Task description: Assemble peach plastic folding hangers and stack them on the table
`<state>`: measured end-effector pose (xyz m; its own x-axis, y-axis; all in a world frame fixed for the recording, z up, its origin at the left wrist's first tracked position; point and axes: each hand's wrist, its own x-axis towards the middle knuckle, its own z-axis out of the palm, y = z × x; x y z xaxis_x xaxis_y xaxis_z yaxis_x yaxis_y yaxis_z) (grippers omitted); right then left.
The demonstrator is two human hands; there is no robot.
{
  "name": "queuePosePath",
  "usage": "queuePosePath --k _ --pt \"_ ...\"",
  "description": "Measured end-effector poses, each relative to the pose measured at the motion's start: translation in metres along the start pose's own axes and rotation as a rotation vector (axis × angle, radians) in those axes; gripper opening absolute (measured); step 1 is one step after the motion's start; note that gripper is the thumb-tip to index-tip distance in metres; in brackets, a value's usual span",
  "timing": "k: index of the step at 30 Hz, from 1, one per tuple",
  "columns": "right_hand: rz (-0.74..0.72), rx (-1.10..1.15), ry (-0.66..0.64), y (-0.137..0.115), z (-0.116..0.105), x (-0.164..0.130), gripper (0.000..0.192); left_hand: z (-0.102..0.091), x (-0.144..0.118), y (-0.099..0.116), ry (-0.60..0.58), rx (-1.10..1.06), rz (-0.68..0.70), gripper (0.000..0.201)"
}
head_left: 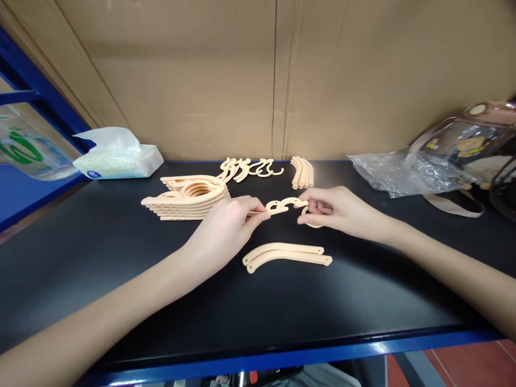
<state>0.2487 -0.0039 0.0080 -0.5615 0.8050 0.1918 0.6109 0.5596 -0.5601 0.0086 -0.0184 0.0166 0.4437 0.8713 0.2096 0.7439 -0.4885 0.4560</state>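
Note:
Both hands hold one cream plastic hook piece (282,205) just above the black tabletop (121,258). My left hand (228,228) pinches its left end and my right hand (334,209) grips its curved right end. Two curved cream arm pieces (286,255) lie side by side on the table right below the hands. A stack of assembled cream hangers (187,198) sits to the left of my left hand. Behind it lie several loose hook pieces (250,169) and a small bundle of arm pieces (302,172).
A tissue pack (119,158) sits at the back left. Crumpled clear plastic (403,174) and a transparent bag with a beige strap (467,148) occupy the back right. A cardboard wall (262,80) backs the table, whose blue front edge (302,352) runs below.

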Motion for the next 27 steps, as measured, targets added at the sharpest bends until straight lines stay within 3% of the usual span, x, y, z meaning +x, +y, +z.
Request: queuePosePath --k 6,10,15,22,27 --pt "-0.02 -0.162 0.172 0.002 0.008 0.002 0.033 0.0 -0.003 0.001 -0.021 0.1 0.102 0.021" --pt "-0.097 -0.377 0.198 0.001 0.012 0.009 0.033 -0.001 -0.006 -0.003 0.016 0.311 0.208 0.019" --pt "-0.194 -0.512 0.165 0.003 0.02 0.019 0.029 0.001 -0.006 -0.009 0.024 0.481 0.23 0.017" --pt "-0.243 -0.527 0.145 0.006 0.024 0.02 0.027 0.006 -0.006 -0.015 0.016 0.436 0.181 0.013" --pt "-0.231 -0.506 0.157 0.007 0.024 0.018 0.025 0.008 -0.007 -0.012 -0.027 0.404 0.224 0.019"
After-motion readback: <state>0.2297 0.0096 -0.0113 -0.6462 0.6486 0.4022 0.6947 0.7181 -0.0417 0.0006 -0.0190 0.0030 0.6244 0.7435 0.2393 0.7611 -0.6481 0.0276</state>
